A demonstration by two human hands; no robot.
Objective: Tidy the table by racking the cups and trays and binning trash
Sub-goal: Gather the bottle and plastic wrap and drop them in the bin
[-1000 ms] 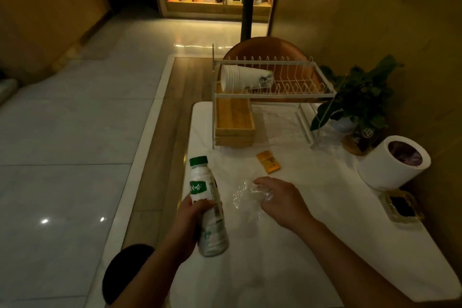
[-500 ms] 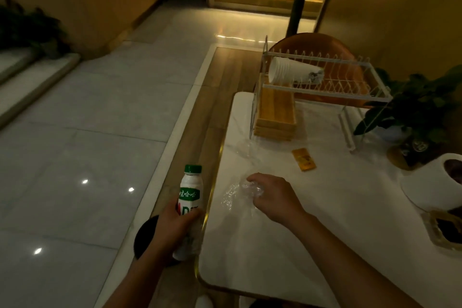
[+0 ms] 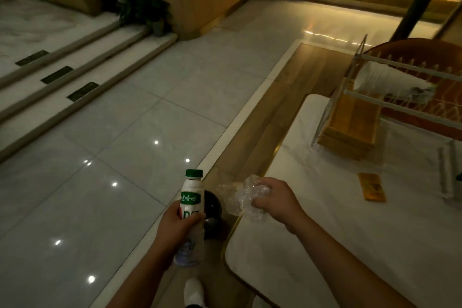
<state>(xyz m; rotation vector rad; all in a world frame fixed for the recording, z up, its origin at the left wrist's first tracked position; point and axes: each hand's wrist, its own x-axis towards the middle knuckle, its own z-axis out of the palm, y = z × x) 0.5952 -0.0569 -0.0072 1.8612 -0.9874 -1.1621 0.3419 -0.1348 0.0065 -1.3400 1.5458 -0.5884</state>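
The left hand [image 3: 176, 229] is clamped around a white plastic bottle [image 3: 190, 207] with a green cap, held upright off the tabletop's [image 3: 350, 245] left edge, at about 6 o'clock in the view. Whether anything is left inside the bottle cannot be told. Just behind the bottle, on the floor beside the tabletop's near corner, sits a dark round bin [image 3: 212, 210]; its contents are too dark to make out.

The right hand [image 3: 276, 201] is closed on a crumpled clear plastic wrapper [image 3: 240, 195], which hangs over the tabletop's left edge, just at 3 o'clock of the bottle and above the bin's right side. The two hands are apart, each with its own load.

At 2 o'clock a white wire rack [image 3: 400, 105] stands on the tabletop. Its upper tier carries a stack of white paper cups [image 3: 380, 81] lying on its side, mouth to the left. On the lower level, a stack of wooden trays [image 3: 350, 125] rests at the rack's left end. A small orange packet [image 3: 372, 186] lies flat on the tabletop at 3 o'clock, well apart from the right hand and near the rack's foot. A white shoe [image 3: 193, 291] shows at the bottom edge.
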